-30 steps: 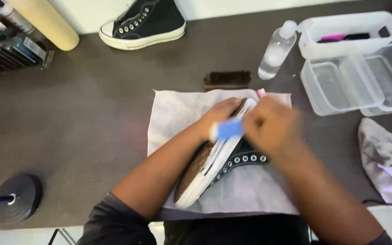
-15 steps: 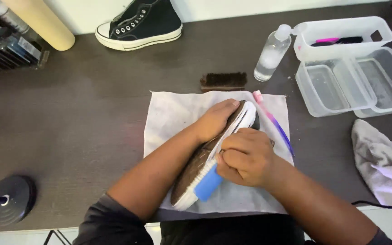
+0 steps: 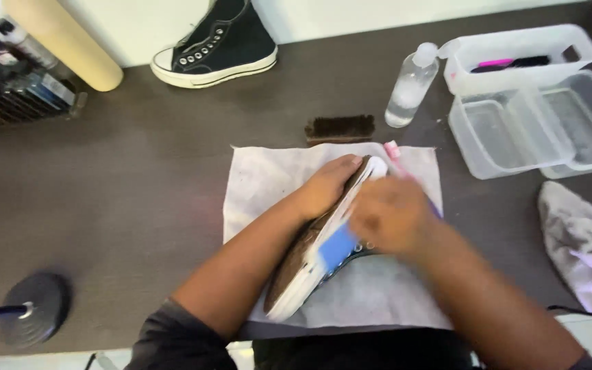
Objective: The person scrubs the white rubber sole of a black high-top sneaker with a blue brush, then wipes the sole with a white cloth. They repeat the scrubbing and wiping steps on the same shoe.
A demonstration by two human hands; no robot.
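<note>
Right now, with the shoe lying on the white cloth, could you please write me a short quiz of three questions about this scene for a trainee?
1. True or false: the left hand rests on the sole of the black canvas sneaker with white rubber edge.
2. Which thing lies just beyond the white rectangular cloth? A) dark wooden bristle brush B) grey crumpled rag C) clear plastic spray bottle
3. Fill in: the right hand presses a small ____ block against the shoe's white edge.

Key: 1 true; 2 A; 3 blue.
</note>
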